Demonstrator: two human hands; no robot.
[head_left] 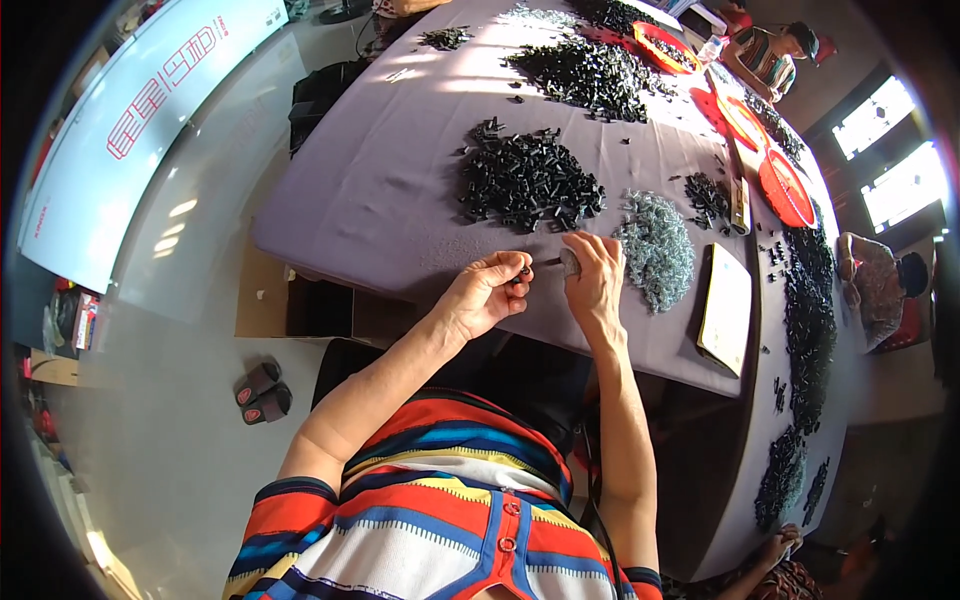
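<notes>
Just off the table's near edge, my left hand (490,290) is closed in a pinch on a small black piece (523,272). My right hand (597,280) is closed beside it, gripping a small greyish object (570,263). A thin dark tip appears to point from that object toward the left hand; its exact kind is too small to tell. Beyond both hands lies a heap of short black tubular parts (530,180). Right of the right hand sits a heap of small translucent grey-blue pieces (657,250).
A pale cloth covers the table (360,190). A flat yellowish-white box or pad (724,310) lies at right, near a smaller black pile (708,200). Farther off are a large black heap (590,75) and red baskets (787,190). Other people sit around. Slippers (263,392) rest on the floor.
</notes>
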